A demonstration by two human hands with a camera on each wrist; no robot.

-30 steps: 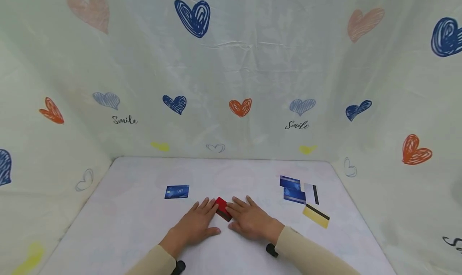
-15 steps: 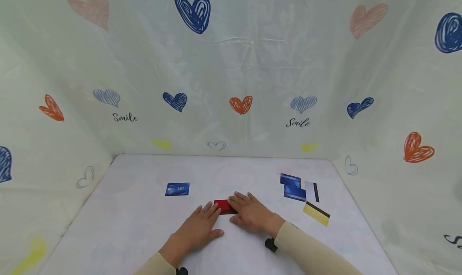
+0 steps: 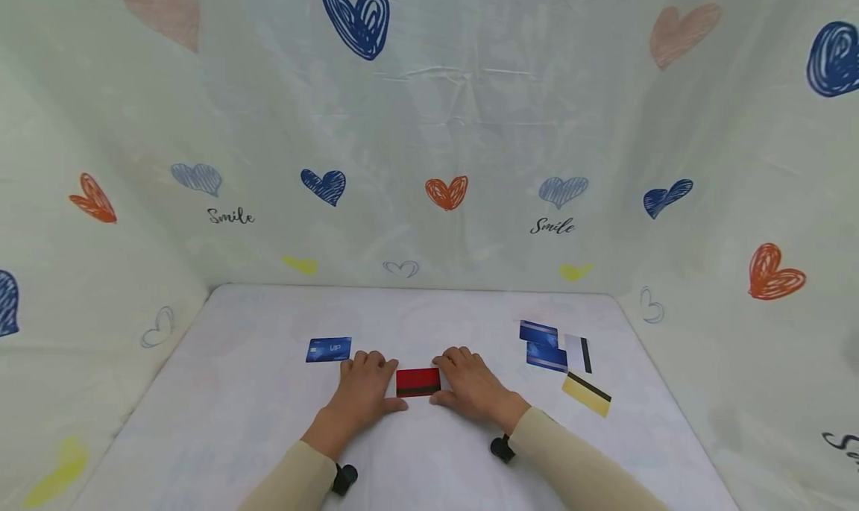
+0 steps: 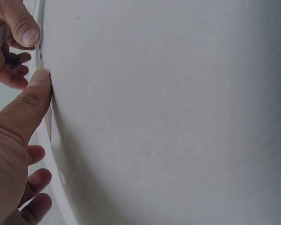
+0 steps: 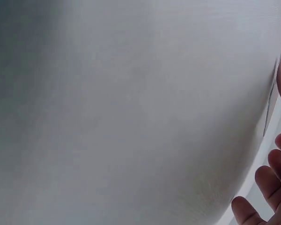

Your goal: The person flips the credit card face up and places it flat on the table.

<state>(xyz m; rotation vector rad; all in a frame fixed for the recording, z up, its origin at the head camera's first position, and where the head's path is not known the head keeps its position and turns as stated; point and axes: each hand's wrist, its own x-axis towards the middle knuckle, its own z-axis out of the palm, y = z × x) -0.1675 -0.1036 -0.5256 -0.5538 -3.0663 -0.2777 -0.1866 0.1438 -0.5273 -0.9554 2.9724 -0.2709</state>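
Observation:
A red card (image 3: 417, 377) with a dark stripe lies flat near the middle of the white table in the head view. My left hand (image 3: 361, 392) is at its left end, with the index fingertip by the upper corner and the thumb below the lower corner. At the right end, my right hand (image 3: 478, 390) has its index finger and thumb close to the two corners; whether they touch the card I cannot tell. Fingers of both hands are loosely bent. The left wrist view shows the left thumb (image 4: 30, 101) low over the tabletop; the right wrist view shows the right fingers (image 5: 271, 185).
A blue VIP card (image 3: 329, 349) lies just beyond the left hand. At the right, two blue cards (image 3: 546, 356) overlap beside a white striped card (image 3: 577, 353), with a gold card (image 3: 587, 394) nearer me. A heart-printed curtain (image 3: 429, 123) rises behind the table (image 3: 268, 436).
The red card has turned from slanted to straight. Both hands have drawn off its face to its ends, and the left fingers have moved left and bent more.

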